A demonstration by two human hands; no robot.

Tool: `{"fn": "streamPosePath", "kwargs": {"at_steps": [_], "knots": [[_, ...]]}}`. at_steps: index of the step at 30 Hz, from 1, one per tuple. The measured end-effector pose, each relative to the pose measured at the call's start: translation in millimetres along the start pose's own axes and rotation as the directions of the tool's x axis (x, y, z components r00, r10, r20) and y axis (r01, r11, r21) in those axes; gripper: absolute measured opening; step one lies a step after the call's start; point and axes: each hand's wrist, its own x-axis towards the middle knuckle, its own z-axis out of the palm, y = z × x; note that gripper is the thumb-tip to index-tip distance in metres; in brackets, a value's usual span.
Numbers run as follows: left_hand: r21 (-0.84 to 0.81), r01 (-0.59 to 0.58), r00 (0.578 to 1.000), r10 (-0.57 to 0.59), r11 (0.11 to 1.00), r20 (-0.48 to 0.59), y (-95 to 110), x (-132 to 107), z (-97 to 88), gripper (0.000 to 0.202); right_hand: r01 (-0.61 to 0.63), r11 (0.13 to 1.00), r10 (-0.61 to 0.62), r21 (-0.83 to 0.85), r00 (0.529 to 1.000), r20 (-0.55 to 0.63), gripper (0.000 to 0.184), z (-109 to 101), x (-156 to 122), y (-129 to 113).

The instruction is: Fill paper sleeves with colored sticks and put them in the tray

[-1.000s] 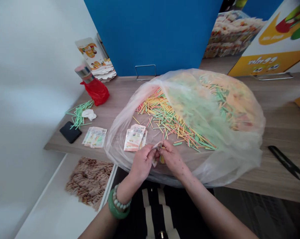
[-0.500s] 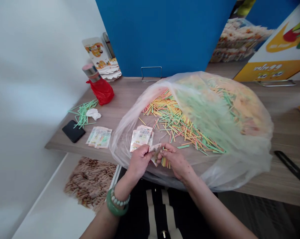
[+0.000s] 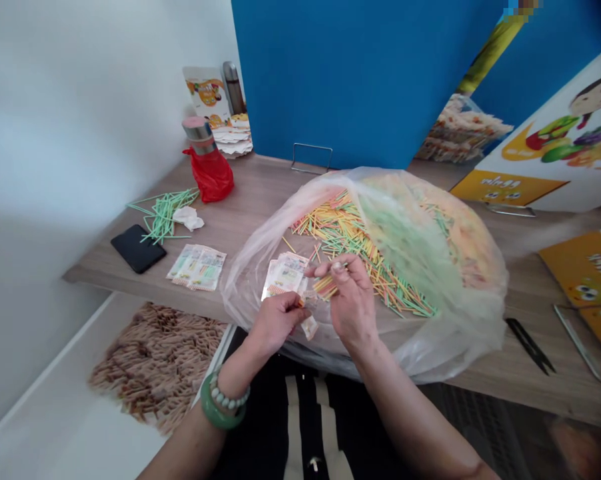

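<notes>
Head view, centre frame: left hand (image 3: 275, 321) is pinching a small printed sachet (image 3: 309, 326); right hand (image 3: 349, 297) is pinching thin coloured sticks (image 3: 325, 285). Both look light; sticks probably stiff, best gripped mid-length.

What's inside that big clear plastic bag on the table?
The plastic bag holds a heap of thin coloured sticks, yellow, green and pink, and a few printed packets near its open mouth. Further back the cloudy film blurs the heap, and what lies beneath it is hidden.
</notes>
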Motion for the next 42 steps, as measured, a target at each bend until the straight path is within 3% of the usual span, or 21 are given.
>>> {"fn": "streamPosePath", "kwargs": {"at_steps": [4,10,12,15,17,20,22,26,30,34,37,40,42], "knots": [[-0.073,0.049,0.998,-0.046,0.996,0.046,-0.9,-3.8,-5.5,0.024,0.036,0.995,-0.028,-0.092,0.995,0.091,0.014,2.1,-5.1,14.8],[-0.148,0.062,0.995,-0.049,0.987,0.089,-4.1,-2.3,-8.6,0.029,-0.093,0.950,0.173,-0.299,0.952,0.251,0.016,-14.3,-7.1,22.1],[-0.156,-0.011,0.996,0.024,0.988,0.084,-2.6,2.3,-5.9,0.027,-0.147,0.949,0.226,-0.279,0.933,0.279,0.015,-16.1,-6.8,24.5],[-0.165,-0.215,0.975,0.221,0.963,0.019,0.0,12.9,1.3,0.023,-0.184,0.950,0.261,-0.253,0.912,0.317,0.016,-19.7,-1.7,26.6],[-0.263,-0.231,0.972,0.234,0.937,-0.021,-0.7,21.1,6.8,0.022,-0.151,0.944,0.252,-0.294,0.905,0.342,0.015,-25.9,5.4,23.9],[-0.514,-0.095,0.993,0.114,0.853,0.007,-6.0,32.1,13.3,0.025,-0.083,0.951,0.173,-0.299,0.941,0.290,0.026,-40.0,16.6,16.3],[-0.607,-0.052,0.995,0.094,0.793,0.038,-9.4,37.0,16.3,0.029,-0.055,0.935,0.140,-0.349,0.965,0.222,0.032,-49.2,20.7,14.5],[-0.657,-0.068,0.989,0.136,0.751,0.053,-8.6,39.4,21.0,0.032,-0.109,0.840,0.227,-0.531,0.960,0.162,0.013,-58.1,19.7,24.4],[-0.620,-0.116,0.986,0.164,0.776,0.021,-2.7,33.9,20.6,0.031,-0.118,0.862,0.185,-0.492,0.979,0.088,0.015,-53.3,14.2,35.2],[-0.543,-0.186,0.982,0.141,0.819,-0.124,0.5,23.9,10.3,0.019,-0.138,0.886,0.224,-0.443,0.963,0.149,0.014,-39.1,7.0,43.5],[-0.411,-0.287,0.955,0.228,0.865,-0.188,1.1,15.2,-3.7,0.016,-0.106,0.903,0.212,-0.416,0.952,0.218,0.009,-23.2,1.3,52.4],[-0.293,-0.374,0.908,0.283,0.880,-0.308,-2.3,7.1,-28.0,0.014,-0.045,0.906,0.188,-0.420,0.934,0.305,0.011,-6.1,-4.1,58.2],[-0.241,-0.365,0.877,0.246,0.899,-0.412,-8.5,5.6,-55.2,0.014,0.000,0.878,0.189,-0.479,0.919,0.347,0.013,2.3,-5.9,59.9]]}}
